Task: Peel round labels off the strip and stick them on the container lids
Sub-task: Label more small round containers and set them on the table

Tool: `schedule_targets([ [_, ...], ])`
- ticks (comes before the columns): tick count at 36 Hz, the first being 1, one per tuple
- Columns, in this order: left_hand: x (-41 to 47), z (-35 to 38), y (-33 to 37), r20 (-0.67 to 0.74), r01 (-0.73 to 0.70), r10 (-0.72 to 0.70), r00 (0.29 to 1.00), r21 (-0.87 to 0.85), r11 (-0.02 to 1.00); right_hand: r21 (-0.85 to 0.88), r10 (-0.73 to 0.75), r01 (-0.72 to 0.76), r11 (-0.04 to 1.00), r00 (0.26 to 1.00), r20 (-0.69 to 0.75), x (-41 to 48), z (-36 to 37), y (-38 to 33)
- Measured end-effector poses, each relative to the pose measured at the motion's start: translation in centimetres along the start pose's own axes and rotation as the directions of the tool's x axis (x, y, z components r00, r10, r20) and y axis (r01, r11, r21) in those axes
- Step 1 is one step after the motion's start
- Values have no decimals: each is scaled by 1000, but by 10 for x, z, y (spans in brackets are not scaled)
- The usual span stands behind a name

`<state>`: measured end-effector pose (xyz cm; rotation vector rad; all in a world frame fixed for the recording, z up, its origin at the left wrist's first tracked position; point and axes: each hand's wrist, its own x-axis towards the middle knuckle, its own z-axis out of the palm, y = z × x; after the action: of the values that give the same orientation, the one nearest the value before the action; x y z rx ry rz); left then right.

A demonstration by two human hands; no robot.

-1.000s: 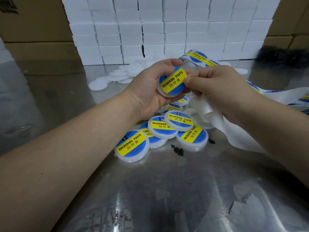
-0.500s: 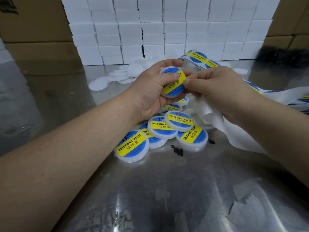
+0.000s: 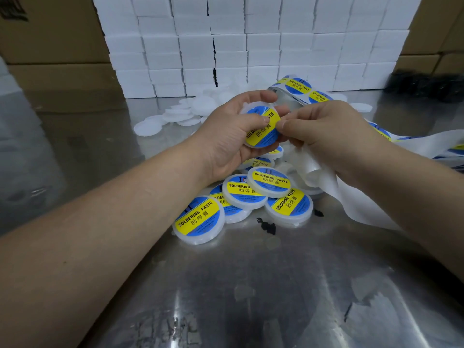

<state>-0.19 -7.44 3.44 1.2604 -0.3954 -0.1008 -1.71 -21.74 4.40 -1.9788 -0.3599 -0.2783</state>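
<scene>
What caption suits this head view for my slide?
A left hand grips a round white plastic lid while the right hand touches its round blue-and-yellow label.

Labelled lids [image 3: 251, 194] lie heaped mid-bench [image 3: 251, 285], bare lids [image 3: 175, 114] behind them to the left, the label strip [image 3: 298, 86] behind to the right, stacked boxes [image 3: 251, 41] along the back.

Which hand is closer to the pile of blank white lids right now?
Left. The left hand, gripping the labelled lid, is just right of the blank lids; the right hand, holding the backing strip, is farther right, on the lid's far side.
</scene>
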Motion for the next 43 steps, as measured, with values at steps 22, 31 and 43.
schedule_targets([
  [22,0,7,4,-199,-66,92,976,137,988,-180,77,-91,979,993,-87,2,-3,-4],
  [31,0,7,3,-89,-21,33,995,138,990,-297,4,-30,954,996,-86,0,-3,0],
  [43,-8,6,4,-10,-121,146,989,501,857,-390,-64,44,920,997,-39,0,0,2],
])
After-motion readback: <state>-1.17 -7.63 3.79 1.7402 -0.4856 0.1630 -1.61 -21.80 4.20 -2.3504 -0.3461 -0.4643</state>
